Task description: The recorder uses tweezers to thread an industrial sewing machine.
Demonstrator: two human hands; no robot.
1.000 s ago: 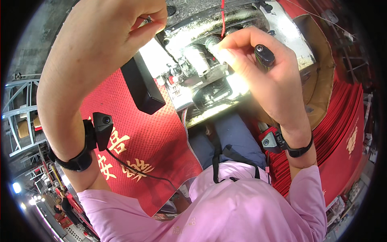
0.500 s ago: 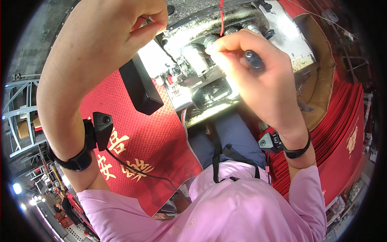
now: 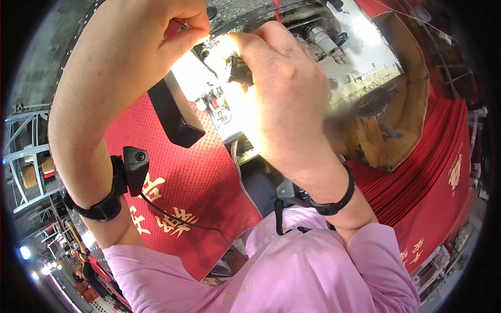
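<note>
My left hand (image 3: 180, 31) is raised at the upper left, thumb and forefinger pinched together; anything between them is too small to name. My right hand (image 3: 287, 78) reaches over the sewing machine (image 3: 365, 57), its curled fingers close to my left fingertips. A dark, round-ended tool handle (image 3: 239, 71) shows beside its thumb; the tool's tip is lost in glare. The hand hides the middle of the machine's white, stained body. A ridged metal knob (image 3: 322, 40) shows to its right. Red thread (image 3: 277, 10) comes down from the top edge behind the hand.
A long black box-shaped part (image 3: 175, 112) sticks out below my left hand. Red textured matting (image 3: 182, 172) with gold characters drapes at left. Stacked red mats (image 3: 433, 182) stand at right, beside an open brown cardboard box (image 3: 412, 120). A dark cable runs from my left wrist band.
My right hand has moved left across the machine, toward my left fingertips, uncovering the ridged knob. The tool handle has moved left with it. My left hand stays pinched, nearly in place.
</note>
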